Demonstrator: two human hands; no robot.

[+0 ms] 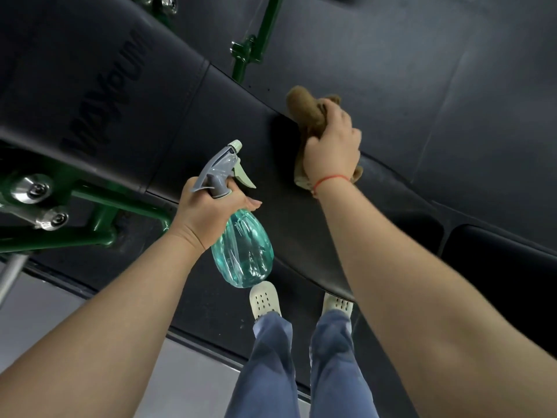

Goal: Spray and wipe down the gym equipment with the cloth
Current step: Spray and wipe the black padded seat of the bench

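A black padded gym bench (229,122) runs from upper left to lower right across the view. My right hand (331,146) presses a brown cloth (304,113) onto the bench's far edge and is closed around it. My left hand (208,215) grips the neck of a clear teal spray bottle (244,251) with a grey trigger head, held above the bench's near side, nozzle pointing up and away. The cloth's lower part is hidden under my right hand.
The bench's green metal frame (99,218) with chrome bolts (30,188) sits at the left, and another green bar (256,40) behind. Black rubber floor mats (422,70) lie beyond. My feet in white clogs (265,300) stand below the bench, by a grey floor (39,315).
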